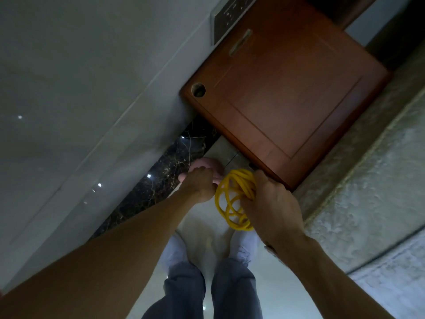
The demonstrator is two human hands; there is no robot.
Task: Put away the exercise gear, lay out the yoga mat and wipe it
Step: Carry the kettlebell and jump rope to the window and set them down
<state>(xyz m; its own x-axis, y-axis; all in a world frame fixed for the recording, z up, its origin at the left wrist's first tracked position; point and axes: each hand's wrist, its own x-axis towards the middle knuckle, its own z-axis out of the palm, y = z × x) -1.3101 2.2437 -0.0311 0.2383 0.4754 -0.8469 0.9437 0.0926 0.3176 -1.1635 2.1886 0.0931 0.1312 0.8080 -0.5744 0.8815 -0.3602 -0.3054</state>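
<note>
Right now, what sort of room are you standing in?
Probably a bedroom: a wooden bedside cabinet stands against a white wall with a switch panel, and what looks like a quilted mattress edge runs alongside.

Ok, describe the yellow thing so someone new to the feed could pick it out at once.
Start at the reddish-brown wooden cabinet against the white wall. Just below its near corner, over the pale floor, the two hands meet. The yellow cord is the bundle of thin loops gripped in the right hand, the only bright colour in view.
</note>
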